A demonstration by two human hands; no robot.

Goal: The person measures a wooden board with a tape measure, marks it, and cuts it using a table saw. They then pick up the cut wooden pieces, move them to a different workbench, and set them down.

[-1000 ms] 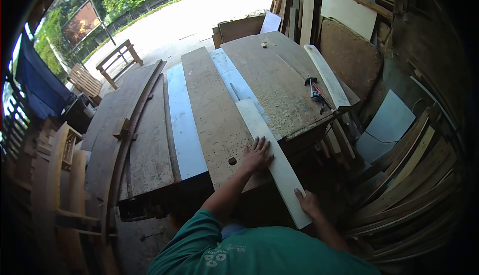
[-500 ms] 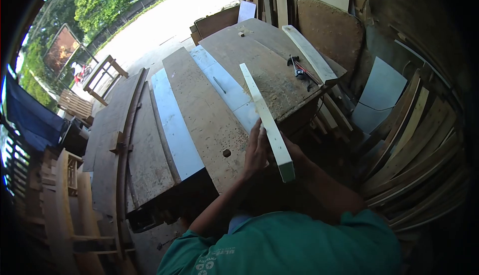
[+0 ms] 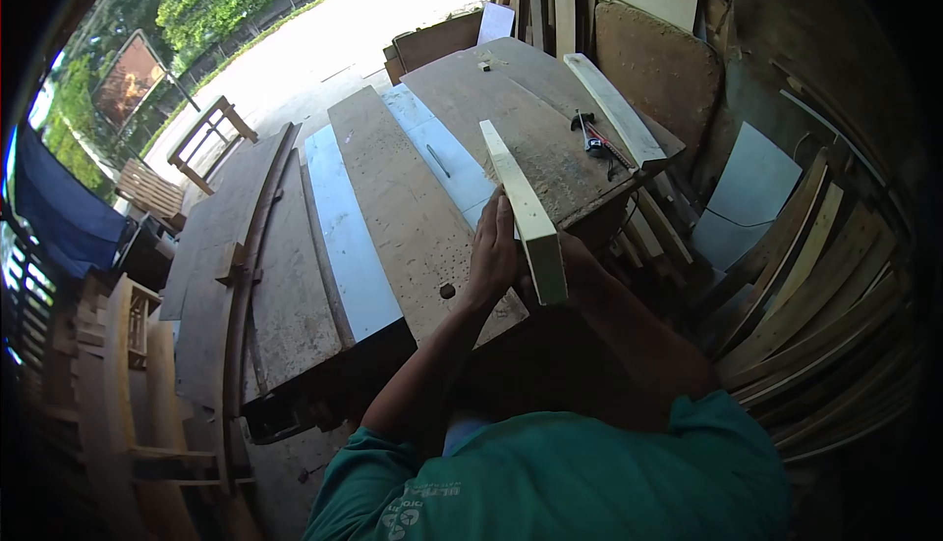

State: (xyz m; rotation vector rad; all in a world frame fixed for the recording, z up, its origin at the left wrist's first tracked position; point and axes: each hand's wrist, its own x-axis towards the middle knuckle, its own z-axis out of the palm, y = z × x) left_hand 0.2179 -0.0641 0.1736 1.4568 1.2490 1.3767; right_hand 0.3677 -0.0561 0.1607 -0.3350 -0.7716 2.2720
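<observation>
A pale wooden board [image 3: 521, 195] is held up in front of me, its near end raised above the workbench edge and its far end pointing away over the bench. My left hand [image 3: 494, 249] presses against the board's left side, fingers stretched along it and gripping it together with the other hand. On the opposite side, my right hand [image 3: 578, 264] supports the board near its close end; the board and shadow hide most of its fingers. A thin pencil-like stick [image 3: 436, 161] lies on the bluish strip of the bench beyond the left hand.
On the workbench [image 3: 393, 188] lie a hammer [image 3: 583, 121], a tape measure [image 3: 594, 142] and another pale board [image 3: 614, 109] at the right. A long dark wooden strip [image 3: 257, 237] runs along the left. Stacked planks [image 3: 815, 296] lean at the right, wooden frames [image 3: 123, 364] at the left.
Both hands have raised the board's near end, moving it slightly up and away from my body. The left hand has slid further forward along its side. The view has shifted slightly.
</observation>
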